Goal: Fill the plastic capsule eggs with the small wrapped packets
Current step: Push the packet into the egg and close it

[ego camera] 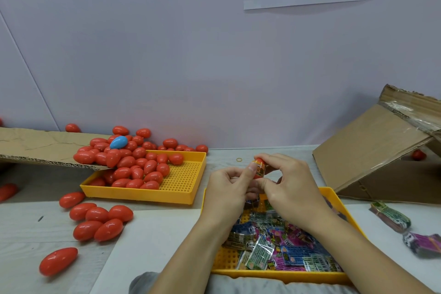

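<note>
Both hands meet above the near yellow tray (343, 207), which holds several small wrapped packets (274, 248). My left hand (229, 188) and my right hand (284, 183) together pinch a red capsule egg (259, 169) with a folded packet showing at its opening. The lower part of the egg is hidden by my fingers. A second yellow tray (183, 183) at the left holds several closed red eggs (133, 167), with one blue egg (118, 142) on top of the pile.
A cardboard flap (35, 145) overhangs the left tray. Several loose red eggs (100, 219) lie on the table at the near left. A tilted cardboard box (381, 150) stands at the right, with two packet bundles (391, 216) beside it. A rubber band (239, 159) lies behind my hands.
</note>
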Demonstrator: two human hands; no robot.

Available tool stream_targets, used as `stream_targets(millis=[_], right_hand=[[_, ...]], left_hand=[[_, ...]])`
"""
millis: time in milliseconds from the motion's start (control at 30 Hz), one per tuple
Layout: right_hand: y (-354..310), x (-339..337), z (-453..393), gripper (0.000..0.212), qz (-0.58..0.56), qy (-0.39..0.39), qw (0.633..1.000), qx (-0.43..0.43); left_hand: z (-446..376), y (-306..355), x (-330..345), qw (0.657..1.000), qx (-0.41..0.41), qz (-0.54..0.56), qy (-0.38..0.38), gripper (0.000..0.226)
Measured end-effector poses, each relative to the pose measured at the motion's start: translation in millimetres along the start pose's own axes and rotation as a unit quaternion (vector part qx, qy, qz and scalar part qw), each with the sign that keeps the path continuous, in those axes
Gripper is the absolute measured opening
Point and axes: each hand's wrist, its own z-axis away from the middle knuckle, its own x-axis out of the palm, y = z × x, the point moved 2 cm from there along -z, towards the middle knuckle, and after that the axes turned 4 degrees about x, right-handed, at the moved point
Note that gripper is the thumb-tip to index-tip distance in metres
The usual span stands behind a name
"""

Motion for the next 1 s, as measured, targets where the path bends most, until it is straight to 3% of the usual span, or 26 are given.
stream_targets(millis=[233, 533, 1000], right_hand=[[1.2, 0.3, 0.4, 0.021, 0.011, 0.008, 1.0, 0.0], [-1.1, -0.3, -1.1, 0.025, -0.016, -0.021, 1.0, 0.008], [0.7, -0.6, -0.5, 0.022, 0.012, -0.003, 1.0, 0.005]], left_hand=[[-0.4, -0.6, -0.2, 1.0, 0.011, -0.006, 0.0, 0.041], [-2.0, 0.8, 1.3, 0.998, -0.039, 0.055, 0.008, 0.026], [-1.8, -3.1, 0.0, 1.0, -0.022, 0.02, -0.01, 0.039]])
